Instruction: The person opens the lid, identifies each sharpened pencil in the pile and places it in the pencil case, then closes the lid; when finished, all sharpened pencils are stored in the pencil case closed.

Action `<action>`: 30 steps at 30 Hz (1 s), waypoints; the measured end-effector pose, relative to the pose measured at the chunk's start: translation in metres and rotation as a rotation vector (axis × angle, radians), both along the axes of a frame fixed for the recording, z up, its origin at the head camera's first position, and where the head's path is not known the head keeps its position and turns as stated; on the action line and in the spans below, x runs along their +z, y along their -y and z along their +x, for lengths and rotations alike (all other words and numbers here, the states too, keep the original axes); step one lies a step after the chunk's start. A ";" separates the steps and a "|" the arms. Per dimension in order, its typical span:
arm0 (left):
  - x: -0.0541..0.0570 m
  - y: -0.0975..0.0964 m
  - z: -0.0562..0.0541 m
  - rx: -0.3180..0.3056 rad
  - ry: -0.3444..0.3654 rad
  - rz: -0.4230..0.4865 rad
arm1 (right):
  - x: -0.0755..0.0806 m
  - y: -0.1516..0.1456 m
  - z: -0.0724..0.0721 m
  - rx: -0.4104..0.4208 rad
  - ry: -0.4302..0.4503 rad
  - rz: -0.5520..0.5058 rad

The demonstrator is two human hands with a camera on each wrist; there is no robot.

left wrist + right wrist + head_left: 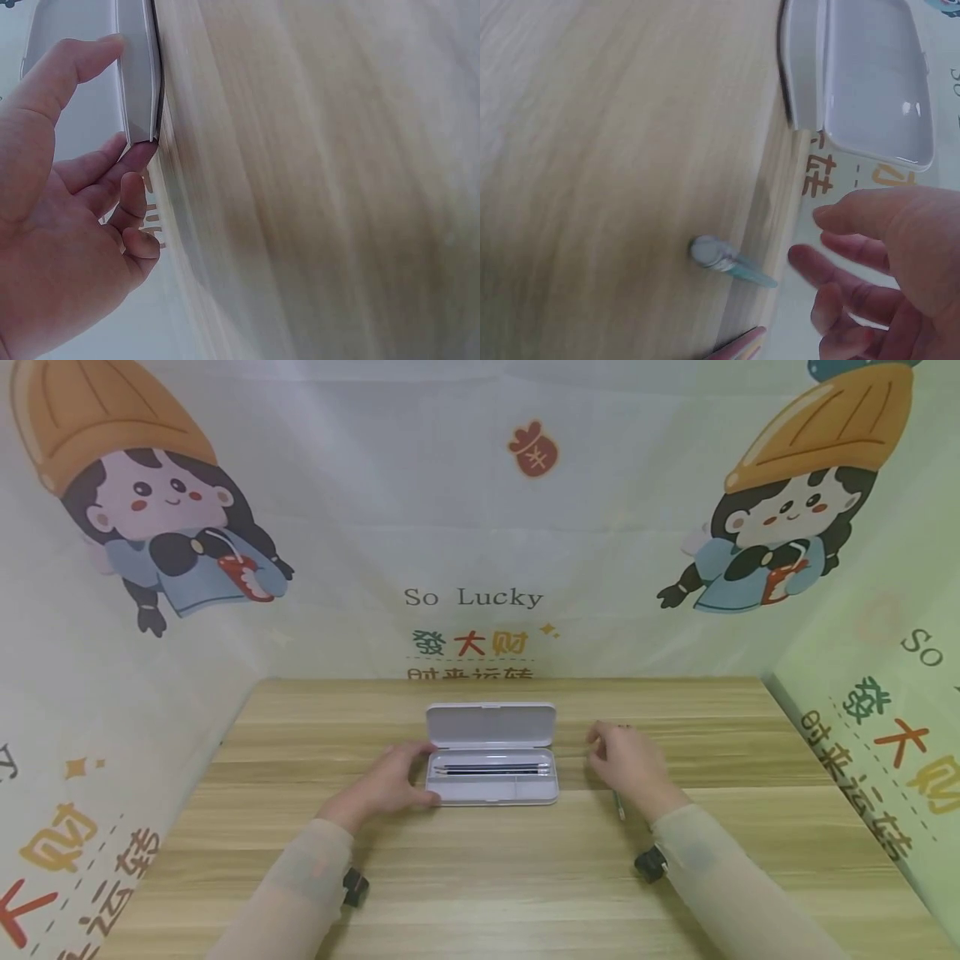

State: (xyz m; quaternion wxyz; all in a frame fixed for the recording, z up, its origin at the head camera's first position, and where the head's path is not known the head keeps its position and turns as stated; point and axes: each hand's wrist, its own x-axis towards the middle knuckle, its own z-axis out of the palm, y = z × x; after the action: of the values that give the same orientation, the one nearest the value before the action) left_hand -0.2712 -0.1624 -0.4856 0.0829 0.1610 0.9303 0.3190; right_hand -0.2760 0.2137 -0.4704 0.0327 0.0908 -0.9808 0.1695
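Observation:
A white pencil case (537, 791) lies on the table with its lid (491, 727) raised. Dark pencils (491, 769) rest side by side in its rear compartment. My left hand (386, 781) grips the case's left end, thumb at the front corner and fingers at the back, as the left wrist view also shows on the case wall (139, 82). To the right of the case hovers my right hand (630, 764), fingers loosely bent and holding nothing. Below it lies a green pencil (739, 266), its pale eraser end toward me; the hand covers most of it in the head view.
A wooden table (487, 885) carries everything. A printed cloth (360, 527) hangs along its back and sides. Part of a pinkish-red object (739, 346) shows at the bottom of the right wrist view; its kind is unclear.

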 end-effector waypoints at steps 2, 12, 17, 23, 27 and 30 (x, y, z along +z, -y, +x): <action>0.000 0.000 0.000 -0.005 -0.005 -0.001 | -0.001 -0.002 0.000 -0.011 0.020 0.017; 0.000 0.001 0.000 -0.011 -0.011 -0.007 | -0.001 -0.009 0.005 -0.041 0.087 0.053; 0.001 0.001 0.001 -0.008 -0.009 -0.008 | -0.002 -0.014 0.008 -0.035 0.115 0.051; 0.001 0.001 0.000 -0.005 -0.005 -0.010 | -0.004 -0.016 0.008 -0.035 0.129 0.055; 0.001 0.001 0.000 -0.008 -0.008 -0.011 | -0.006 -0.017 0.007 -0.044 0.129 0.055; 0.002 0.000 0.001 -0.009 -0.011 -0.011 | -0.007 -0.018 0.006 -0.047 0.126 0.054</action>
State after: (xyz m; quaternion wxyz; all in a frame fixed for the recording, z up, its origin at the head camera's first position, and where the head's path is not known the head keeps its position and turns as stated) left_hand -0.2705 -0.1628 -0.4834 0.0803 0.1667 0.9317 0.3126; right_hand -0.2702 0.2313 -0.4773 -0.0275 0.0578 -0.9870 0.1474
